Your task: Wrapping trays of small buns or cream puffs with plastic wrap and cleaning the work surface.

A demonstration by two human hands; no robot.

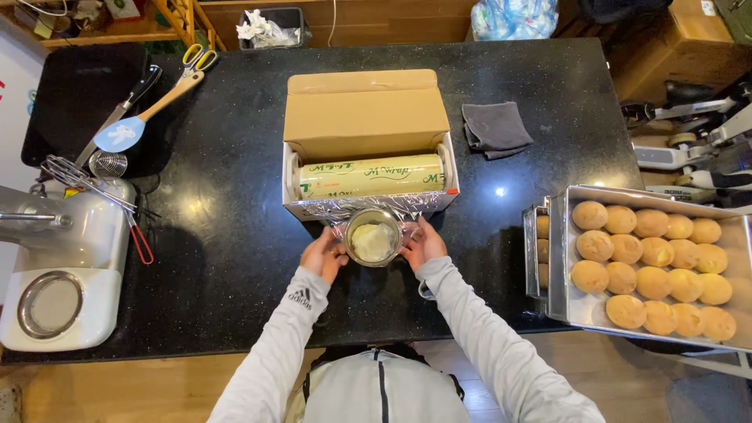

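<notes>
A small round metal cup (373, 236) with a pale, creamy filling stands on the black counter (235, 258), just in front of an open cardboard dispenser box (366, 117) holding a roll of clear wrap (370, 177). A sheet of the wrap is drawn out over the cup. My left hand (323, 255) presses against the cup's left side and my right hand (424, 244) against its right side, both gripping the film around it.
Metal trays (558, 258) of several golden buns sit at the right edge. A grey cloth (495, 127) lies right of the box. On the left are a white stand mixer (63, 258), a whisk (86, 184), a blue spatula (129, 129), a knife and scissors (196, 59).
</notes>
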